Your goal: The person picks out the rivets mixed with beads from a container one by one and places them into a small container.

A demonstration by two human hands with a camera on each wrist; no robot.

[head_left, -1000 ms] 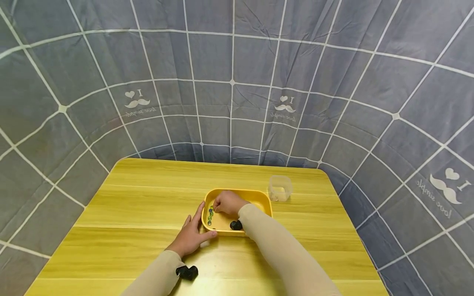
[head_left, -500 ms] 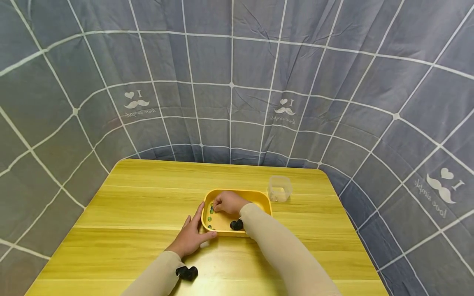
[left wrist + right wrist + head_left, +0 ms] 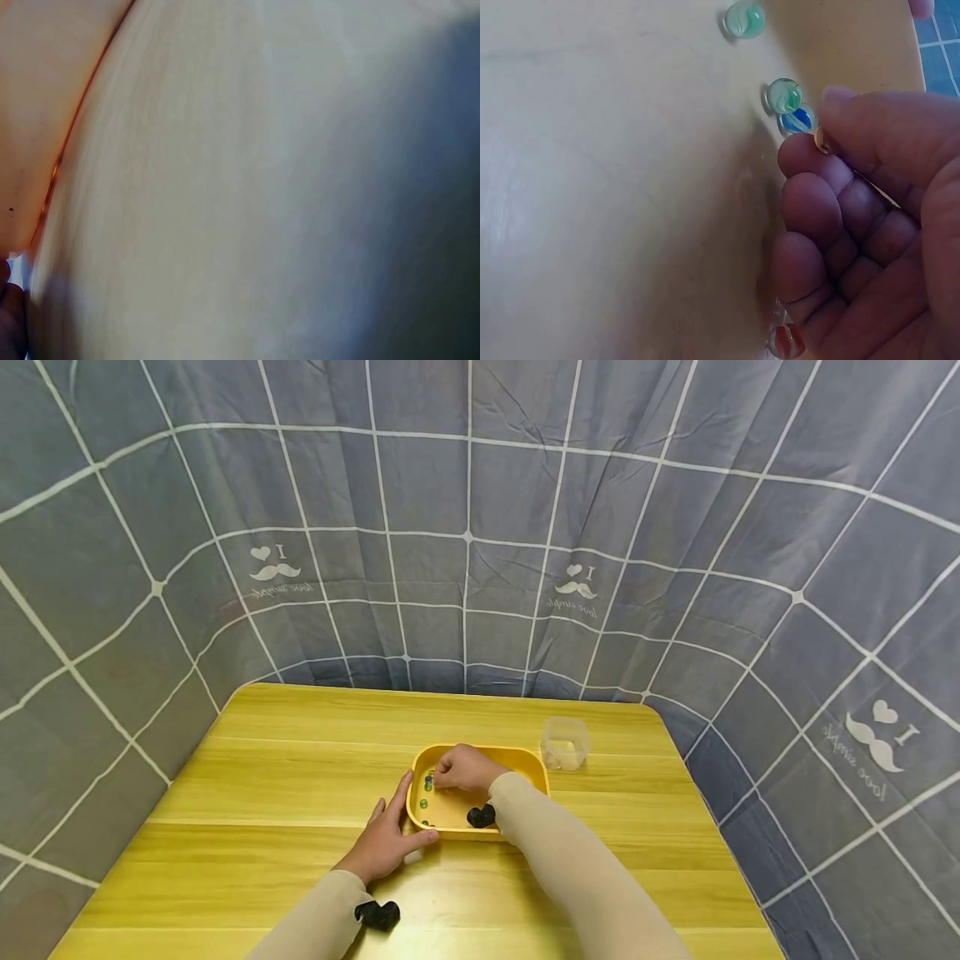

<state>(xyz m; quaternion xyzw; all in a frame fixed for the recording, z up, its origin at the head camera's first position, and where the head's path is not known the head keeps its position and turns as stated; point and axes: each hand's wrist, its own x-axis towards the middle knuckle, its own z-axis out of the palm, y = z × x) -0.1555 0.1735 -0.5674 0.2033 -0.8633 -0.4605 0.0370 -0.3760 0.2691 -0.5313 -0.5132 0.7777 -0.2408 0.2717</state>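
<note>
A yellow tray (image 3: 480, 833) with upright walls holds several glass marbles at its left end. My left hand (image 3: 381, 843) spans that end, with fingers straight along the left wall and thumb by the near rim. My right hand (image 3: 467, 770) reaches inside with fingers curled. In the right wrist view its thumb and index fingertips pinch a small amber-toned marble (image 3: 823, 141), mostly hidden by the fingers. Right beside them lie a blue-swirled marble (image 3: 798, 121) and a green-swirled one (image 3: 784, 95). Another green marble (image 3: 746, 19) sits farther off, and a red-swirled marble (image 3: 786, 341) shows below the fingers.
Behind the tray's right end stands a clear plastic container (image 3: 566, 745). Everything rests on a wood-grain table (image 3: 300, 760), backed by a grey curtain (image 3: 427, 560) with white lines. A black wrist device (image 3: 377, 915) sits on the left sleeve.
The marbles' close row at the tray's left end has spread apart, some rolling toward the near corner. My right hand shifts only slightly inside the tray; my left hand keeps its place.
</note>
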